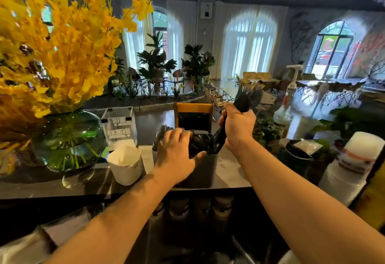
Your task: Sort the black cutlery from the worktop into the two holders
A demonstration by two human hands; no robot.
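1. At the near worktop (230, 170) edge: grey holder (205, 170) upright, black cutlery (198, 144) inside.
2. Left hand (177, 155) curled over its top, thumb on near wall.
3. Just right, higher: right hand (237, 130) clenched round cutlery bundle (246, 99), lower ends dipping into holder.
4. Far left: green vase (68, 140).

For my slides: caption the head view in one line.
Right hand holds black cutlery bundle at the holder; left hand grips cutlery standing inside it.
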